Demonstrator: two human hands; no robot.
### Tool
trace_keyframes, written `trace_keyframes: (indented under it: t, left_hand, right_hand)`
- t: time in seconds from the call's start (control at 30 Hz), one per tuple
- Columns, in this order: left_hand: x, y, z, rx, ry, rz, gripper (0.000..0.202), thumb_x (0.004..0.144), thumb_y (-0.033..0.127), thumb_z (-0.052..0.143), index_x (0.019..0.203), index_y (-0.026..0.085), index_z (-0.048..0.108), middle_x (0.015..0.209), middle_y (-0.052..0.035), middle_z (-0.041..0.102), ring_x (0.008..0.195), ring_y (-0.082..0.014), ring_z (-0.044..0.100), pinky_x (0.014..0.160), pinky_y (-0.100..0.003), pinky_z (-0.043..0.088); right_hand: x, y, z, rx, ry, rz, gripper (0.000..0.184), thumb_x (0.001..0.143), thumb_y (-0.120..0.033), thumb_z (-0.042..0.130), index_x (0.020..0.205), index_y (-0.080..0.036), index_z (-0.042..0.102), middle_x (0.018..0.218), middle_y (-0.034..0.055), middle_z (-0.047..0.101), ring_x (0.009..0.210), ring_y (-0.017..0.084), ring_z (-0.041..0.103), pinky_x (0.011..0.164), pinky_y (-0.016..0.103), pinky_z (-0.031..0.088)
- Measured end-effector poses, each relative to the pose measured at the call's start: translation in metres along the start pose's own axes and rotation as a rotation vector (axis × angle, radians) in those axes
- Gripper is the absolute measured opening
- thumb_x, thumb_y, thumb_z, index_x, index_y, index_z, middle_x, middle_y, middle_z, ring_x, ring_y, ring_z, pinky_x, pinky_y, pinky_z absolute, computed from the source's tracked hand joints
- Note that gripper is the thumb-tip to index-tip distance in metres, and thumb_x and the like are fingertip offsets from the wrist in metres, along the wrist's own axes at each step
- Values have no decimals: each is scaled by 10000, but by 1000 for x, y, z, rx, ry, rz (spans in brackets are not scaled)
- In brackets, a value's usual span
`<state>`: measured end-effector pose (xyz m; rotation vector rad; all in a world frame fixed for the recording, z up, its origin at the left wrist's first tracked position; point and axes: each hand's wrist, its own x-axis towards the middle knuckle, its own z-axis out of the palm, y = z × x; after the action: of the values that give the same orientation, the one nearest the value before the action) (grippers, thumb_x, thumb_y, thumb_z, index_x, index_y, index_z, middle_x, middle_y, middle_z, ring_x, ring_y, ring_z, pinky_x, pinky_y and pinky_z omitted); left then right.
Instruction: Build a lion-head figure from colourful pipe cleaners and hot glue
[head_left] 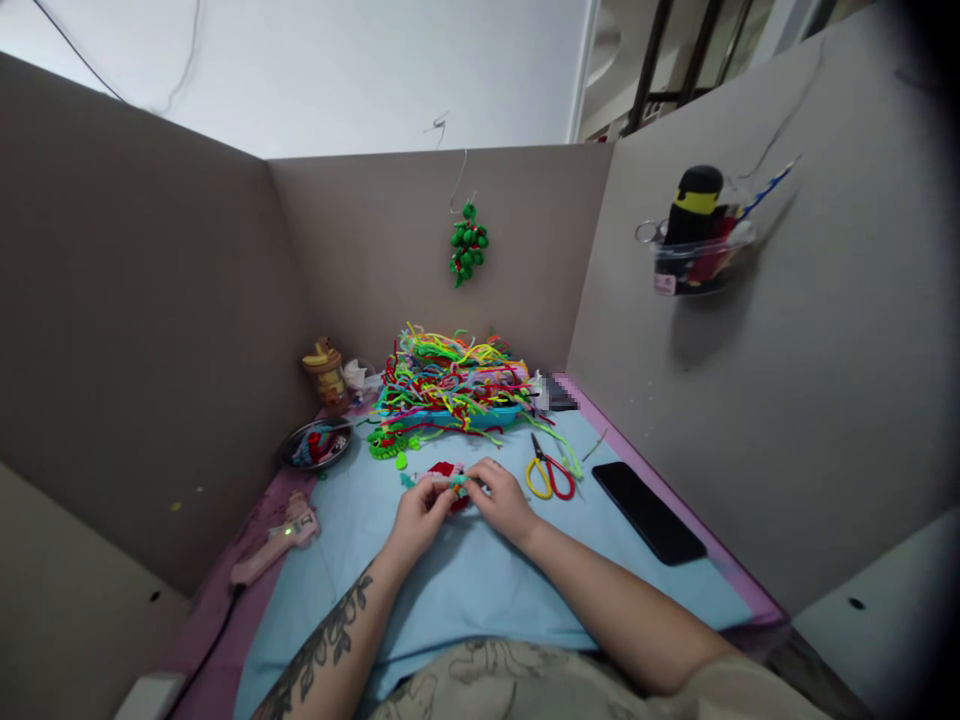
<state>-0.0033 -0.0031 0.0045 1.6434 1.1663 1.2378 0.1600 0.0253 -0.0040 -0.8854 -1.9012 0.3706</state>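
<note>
My left hand (420,515) and my right hand (501,498) meet over the light blue mat (465,580). Both pinch a small pipe-cleaner piece (450,482), red with green and teal bits. The fingers of both hands are closed on it, and part of it is hidden behind them. Just beyond it lies a green pipe-cleaner figure (390,443). A big heap of many-coloured pipe cleaners (450,385) sits at the back of the desk.
Scissors with yellow and red handles (550,472) lie right of my hands, a black phone (649,512) further right. A pink glue gun (274,540) and a metal dish (317,443) are at the left. Grey partition walls enclose the desk; a green ornament (468,245) hangs on the back one.
</note>
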Motion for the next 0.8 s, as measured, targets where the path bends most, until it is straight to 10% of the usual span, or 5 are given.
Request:
trace_keyframes:
  t: [0.8]
  left_hand:
    - [2,-4,0,-102,-1,-7,248,722,382,651,782,142,626,664,-17,630,569,-121,569,548,-232,454]
  right_hand:
    - [-6,-4,4,-154,36,-70,118,746,-85,515,733,-203,524,753,36,517,765,195,491,681,305,405]
